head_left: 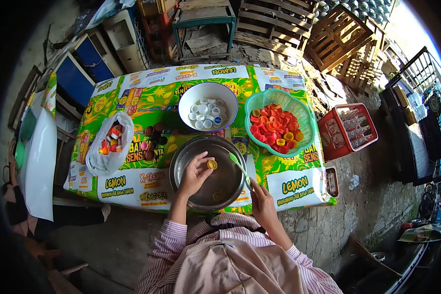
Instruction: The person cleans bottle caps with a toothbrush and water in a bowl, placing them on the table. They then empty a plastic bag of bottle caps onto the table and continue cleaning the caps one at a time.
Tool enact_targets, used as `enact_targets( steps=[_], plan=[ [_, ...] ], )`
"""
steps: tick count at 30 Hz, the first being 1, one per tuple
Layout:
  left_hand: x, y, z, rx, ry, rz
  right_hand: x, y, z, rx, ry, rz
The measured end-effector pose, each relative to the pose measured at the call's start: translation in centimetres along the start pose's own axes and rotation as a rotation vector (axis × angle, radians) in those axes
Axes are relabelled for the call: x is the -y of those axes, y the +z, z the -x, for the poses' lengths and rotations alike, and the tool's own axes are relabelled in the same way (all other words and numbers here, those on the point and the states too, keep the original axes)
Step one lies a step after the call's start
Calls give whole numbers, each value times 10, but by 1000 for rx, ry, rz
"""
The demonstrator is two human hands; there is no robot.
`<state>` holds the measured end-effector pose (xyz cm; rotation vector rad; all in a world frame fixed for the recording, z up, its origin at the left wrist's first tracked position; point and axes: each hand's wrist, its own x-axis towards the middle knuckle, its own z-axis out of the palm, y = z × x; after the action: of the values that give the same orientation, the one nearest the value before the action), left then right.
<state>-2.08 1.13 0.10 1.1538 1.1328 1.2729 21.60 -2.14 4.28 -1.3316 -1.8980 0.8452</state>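
Over the metal basin [181, 152], my left hand [196, 171] holds a yellow cap [211, 164] between its fingers. My right hand [262, 201] grips a green-and-white brush [241, 169], its green head above the basin's right side. A few yellowish rings show low in the basin. Behind it is a white bowl [183, 105] of white caps [208, 113]. To the right, a turquoise basket [299, 105] holds red caps [274, 122] and some yellow ones. Dark caps [154, 139] lie on the cloth left of the basin.
A plastic bag [100, 159] of mixed caps lies on the table [157, 78] at the left. A red crate [334, 132] stands off the right edge. Wooden pallets [338, 34] are behind. Part of another person [22, 215] shows at the far left.
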Motion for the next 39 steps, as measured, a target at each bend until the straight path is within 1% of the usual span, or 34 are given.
enact_targets(
  steps=[1, 2, 3, 5, 6, 7, 9, 13, 15, 18, 20, 21, 23, 24, 26, 30, 32, 34, 39],
  plan=[
    [-4, 3, 3, 2, -6, 85, 3, 0, 0, 65, -6, 13],
    [-1, 3, 3, 13, 15, 88, 1, 3, 0, 84, -57, 17],
    [-3, 5, 4, 12, 11, 88, 1, 7, 2, 86, -54, 16],
    [-6, 8, 5, -4, 67, 131, 2, 12, 3, 146, -92, 81],
    [-6, 8, 6, -3, 61, 131, -1, 14, 1, 116, -88, 129],
    [-6, 7, 7, -20, 42, 124, -2, 13, 0, 120, -83, 129],
    [-4, 6, 9, -42, 23, 115, -3, 13, -3, 64, -103, 139],
    [7, 4, 14, -55, -18, 125, -6, 19, -1, 152, -66, 179],
    [9, 3, 16, -69, -27, 107, -5, 19, -1, 144, -61, 155],
    [7, 2, 19, -71, -24, 189, 3, 19, 0, 161, -89, 113],
    [5, 3, 21, -88, -42, 174, 5, 17, -2, 174, -20, 139],
    [3, 3, 22, -95, -39, 172, 5, 18, -2, 178, -26, 137],
    [-1, 4, 24, -83, -36, 268, 5, 19, 2, 182, -79, 114],
    [-1, 3, 24, -84, -34, 268, 6, 18, 1, 171, -58, 113],
    [-2, 1, 27, -70, -121, 237, 7, 15, -3, 159, -66, 118],
    [-5, 1, 27, -54, -119, 296, 9, 16, -2, 153, -93, 109],
    [-11, 1, 28, -35, -178, 337, 9, 13, -2, 164, -97, 110],
    [-11, 2, 28, -26, -170, 333, 13, 8, -4, 165, -59, 182],
    [-8, 1, 28, -9, -139, 333, 6, 10, 1, 168, -88, 164]
  ],
)
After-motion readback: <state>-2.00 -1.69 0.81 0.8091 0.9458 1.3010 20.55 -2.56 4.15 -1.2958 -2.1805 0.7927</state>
